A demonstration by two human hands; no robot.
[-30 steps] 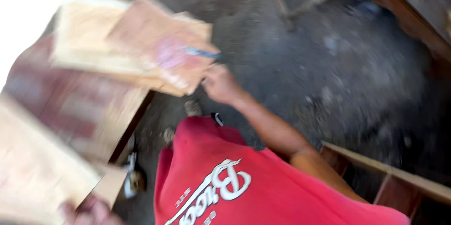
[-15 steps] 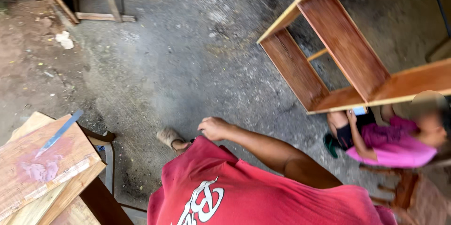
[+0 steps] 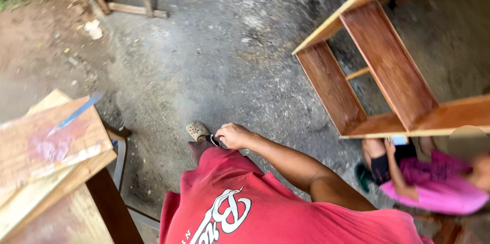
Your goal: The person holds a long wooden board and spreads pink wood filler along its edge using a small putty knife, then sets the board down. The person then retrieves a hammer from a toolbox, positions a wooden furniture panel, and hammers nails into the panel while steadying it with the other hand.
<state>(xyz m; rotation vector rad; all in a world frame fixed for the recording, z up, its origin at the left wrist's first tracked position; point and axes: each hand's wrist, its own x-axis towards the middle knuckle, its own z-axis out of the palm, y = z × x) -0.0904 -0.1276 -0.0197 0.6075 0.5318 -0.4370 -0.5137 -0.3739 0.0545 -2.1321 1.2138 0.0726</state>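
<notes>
The right hand (image 3: 232, 136) hangs down by the red shirt (image 3: 265, 208), its fingers curled shut around a small dark thing (image 3: 214, 141) with a light ring – too small to tell what it is. It sits just above a foot in a tan shoe (image 3: 196, 131) on the gray floor (image 3: 204, 60). The left hand is out of sight – wooden boards (image 3: 51, 147) lie on the surface at the left, a wooden shelf frame (image 3: 377, 70) stands at the right, and another person in pink (image 3: 434, 183) crouches near it.

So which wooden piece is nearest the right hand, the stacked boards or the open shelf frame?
The stacked boards at lower left, one smeared pink, lie slightly closer to the right hand. The shelf frame stands farther right.
</notes>
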